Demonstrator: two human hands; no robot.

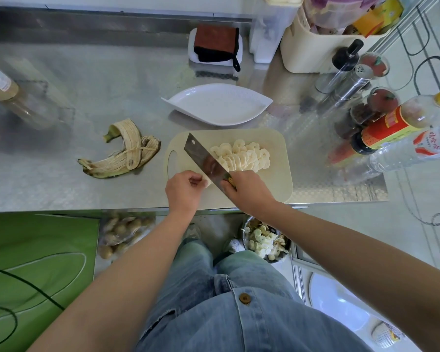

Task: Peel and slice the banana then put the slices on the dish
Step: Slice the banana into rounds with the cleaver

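Note:
A pile of pale banana slices (241, 156) lies on the cream cutting board (274, 179). My right hand (247, 191) grips the handle of a cleaver (203, 158), whose blade stands on the board just left of the slices. My left hand (183, 191) pinches the last small banana stub (208, 183) against the blade's left side; the stub is mostly hidden. A white leaf-shaped dish (219, 104) sits just behind the board with nothing on it. The banana peel (122, 151) lies on the steel counter to the left.
Bottles, spice jars and shakers (381, 118) crowd the counter's right side. A cream bin (313, 44) and a sponge on a white tray (215, 45) stand at the back. A glass jar (13, 97) lies at far left. A scrap bowl (264, 240) sits below the counter edge.

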